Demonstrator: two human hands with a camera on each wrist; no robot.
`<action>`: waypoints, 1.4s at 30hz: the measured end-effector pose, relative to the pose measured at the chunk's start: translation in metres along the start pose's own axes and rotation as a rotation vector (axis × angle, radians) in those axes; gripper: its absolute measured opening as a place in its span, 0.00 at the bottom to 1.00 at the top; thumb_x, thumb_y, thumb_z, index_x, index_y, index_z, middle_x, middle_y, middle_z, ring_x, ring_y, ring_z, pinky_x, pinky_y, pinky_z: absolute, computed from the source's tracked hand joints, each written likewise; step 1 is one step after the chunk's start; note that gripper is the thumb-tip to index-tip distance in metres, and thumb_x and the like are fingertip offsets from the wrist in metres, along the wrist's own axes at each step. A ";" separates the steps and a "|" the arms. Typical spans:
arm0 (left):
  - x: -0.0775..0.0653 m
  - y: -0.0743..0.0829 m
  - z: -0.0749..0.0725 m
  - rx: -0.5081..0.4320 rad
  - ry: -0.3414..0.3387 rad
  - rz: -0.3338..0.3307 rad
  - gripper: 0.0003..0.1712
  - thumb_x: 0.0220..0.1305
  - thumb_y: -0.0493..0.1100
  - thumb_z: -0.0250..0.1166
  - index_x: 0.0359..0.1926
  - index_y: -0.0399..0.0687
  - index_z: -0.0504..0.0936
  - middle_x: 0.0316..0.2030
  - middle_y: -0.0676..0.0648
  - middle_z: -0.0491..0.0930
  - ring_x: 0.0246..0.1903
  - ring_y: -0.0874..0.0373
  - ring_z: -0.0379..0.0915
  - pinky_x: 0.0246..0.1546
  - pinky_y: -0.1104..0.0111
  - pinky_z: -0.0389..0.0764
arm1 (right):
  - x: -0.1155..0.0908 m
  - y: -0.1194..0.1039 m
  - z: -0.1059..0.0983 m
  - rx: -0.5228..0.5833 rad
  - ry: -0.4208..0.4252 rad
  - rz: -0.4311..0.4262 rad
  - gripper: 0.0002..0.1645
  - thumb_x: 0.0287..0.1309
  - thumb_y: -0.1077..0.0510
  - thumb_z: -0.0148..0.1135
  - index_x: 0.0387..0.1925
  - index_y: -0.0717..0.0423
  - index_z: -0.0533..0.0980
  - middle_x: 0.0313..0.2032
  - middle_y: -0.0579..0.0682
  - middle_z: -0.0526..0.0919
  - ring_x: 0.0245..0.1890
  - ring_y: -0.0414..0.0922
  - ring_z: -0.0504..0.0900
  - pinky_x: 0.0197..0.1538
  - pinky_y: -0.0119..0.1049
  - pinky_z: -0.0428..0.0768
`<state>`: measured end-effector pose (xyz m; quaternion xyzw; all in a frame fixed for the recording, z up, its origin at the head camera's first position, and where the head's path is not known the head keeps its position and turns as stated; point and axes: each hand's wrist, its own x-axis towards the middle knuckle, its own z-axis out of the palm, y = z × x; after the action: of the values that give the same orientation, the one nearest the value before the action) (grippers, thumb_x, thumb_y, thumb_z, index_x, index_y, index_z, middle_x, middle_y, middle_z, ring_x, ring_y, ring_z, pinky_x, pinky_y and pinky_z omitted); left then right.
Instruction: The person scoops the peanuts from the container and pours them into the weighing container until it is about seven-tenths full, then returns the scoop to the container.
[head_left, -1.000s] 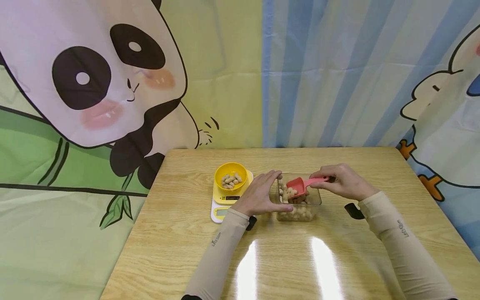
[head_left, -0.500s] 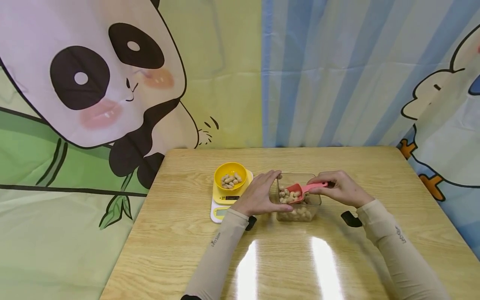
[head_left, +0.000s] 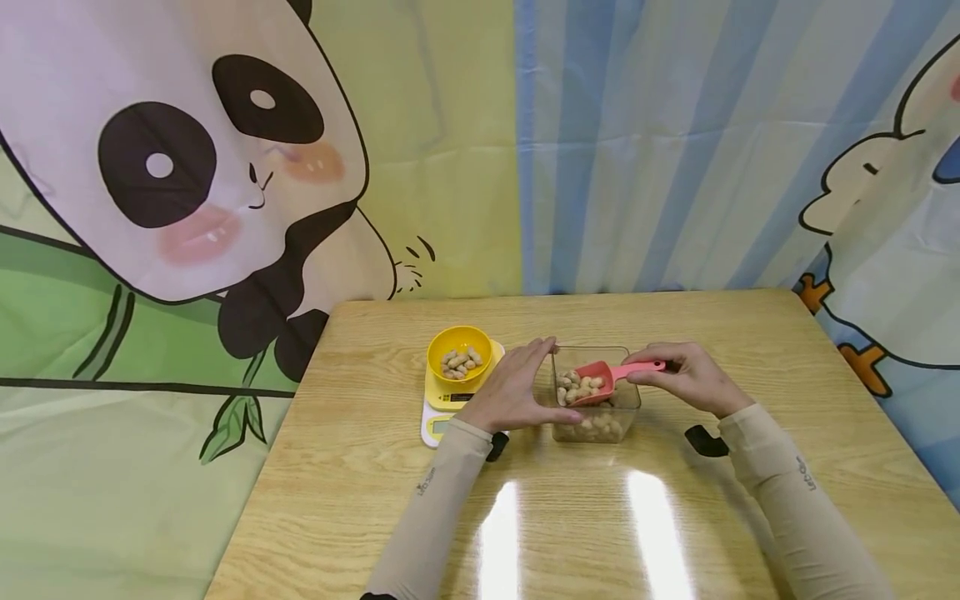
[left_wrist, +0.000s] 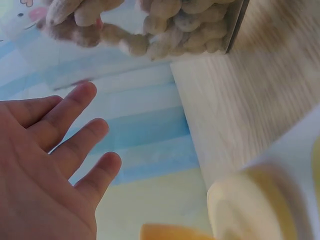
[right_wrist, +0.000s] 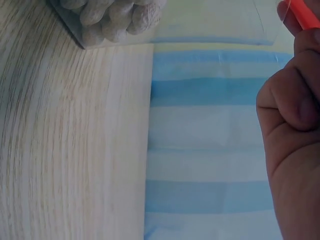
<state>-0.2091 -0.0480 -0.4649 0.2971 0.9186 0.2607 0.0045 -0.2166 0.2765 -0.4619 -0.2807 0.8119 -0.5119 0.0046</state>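
Note:
My right hand (head_left: 690, 379) grips the handle of a pink scoop (head_left: 611, 377). Peanuts (head_left: 587, 388) lie in the scoop, whose bowl is tilted inside the top of a clear container (head_left: 596, 358). More peanuts show through the container's wall in both wrist views. With fingers spread and nearly straight, my left hand (head_left: 510, 392) spans the container's left side: thumb along the near wall, fingertips at the far left corner. In the right wrist view, curled fingers (right_wrist: 300, 95) hold the pink handle (right_wrist: 304, 14) at the top right.
A yellow bowl (head_left: 435, 357) with several peanuts stands on a yellow and white kitchen scale (head_left: 432, 414), just left of my left hand. All of it rests on a wooden table (head_left: 360, 467). A cartoon-printed curtain (head_left: 450, 167) hangs behind the table's far edge.
The scoop has dug into the peanuts, moved slightly within the container and levelled out; its bowl now carries peanuts. My left hand has stayed at the container's side.

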 end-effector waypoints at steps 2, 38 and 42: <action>-0.003 -0.002 -0.004 -0.032 0.012 -0.010 0.70 0.47 0.86 0.61 0.82 0.61 0.46 0.78 0.58 0.54 0.76 0.55 0.49 0.75 0.54 0.53 | -0.001 0.002 -0.002 0.018 0.007 0.010 0.14 0.62 0.66 0.69 0.48 0.53 0.86 0.36 0.51 0.86 0.26 0.47 0.76 0.26 0.36 0.78; -0.055 -0.113 -0.053 0.104 0.164 -0.316 0.73 0.45 0.83 0.66 0.82 0.52 0.47 0.78 0.43 0.53 0.76 0.46 0.48 0.75 0.48 0.50 | -0.010 0.003 -0.010 0.131 0.120 0.104 0.13 0.63 0.64 0.68 0.50 0.61 0.85 0.39 0.52 0.87 0.25 0.46 0.73 0.26 0.36 0.76; -0.056 -0.116 -0.048 0.089 0.172 -0.332 0.73 0.44 0.81 0.69 0.82 0.54 0.47 0.78 0.44 0.53 0.76 0.45 0.49 0.74 0.46 0.52 | -0.007 0.001 -0.010 0.136 0.114 0.090 0.13 0.64 0.65 0.68 0.50 0.62 0.85 0.38 0.53 0.87 0.24 0.45 0.71 0.25 0.38 0.73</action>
<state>-0.2342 -0.1817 -0.4873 0.1179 0.9626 0.2398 -0.0441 -0.2140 0.2887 -0.4595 -0.2134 0.7860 -0.5802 0.0006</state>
